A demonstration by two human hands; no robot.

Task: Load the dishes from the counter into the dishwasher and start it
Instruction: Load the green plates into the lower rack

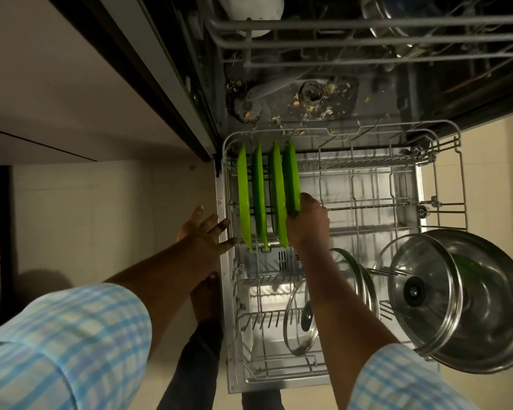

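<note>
The lower dishwasher rack (pixel 440 199) is pulled out over the open door. Several green plates (pixel 259 193) stand on edge in its far-left slots. My right hand (pixel 307 223) grips the near end of the rightmost green plate (pixel 291 176), which sits in a slot. My left hand (pixel 208 229) hovers with spread fingers at the rack's left edge, just short of the leftmost plate. At the near right of the rack a large steel pot (pixel 483 297) lies on its side with a glass lid (pixel 421 291) against it. Another glass lid (pixel 301 318) leans in the near tines.
The upper rack (pixel 367 34) is above, holding a white bowl (pixel 249 10) and steel vessels. Food scraps litter the tub floor around the filter (pixel 311 94). Tiled floor (pixel 101 208) lies to the left. My foot (pixel 206 297) stands beside the door.
</note>
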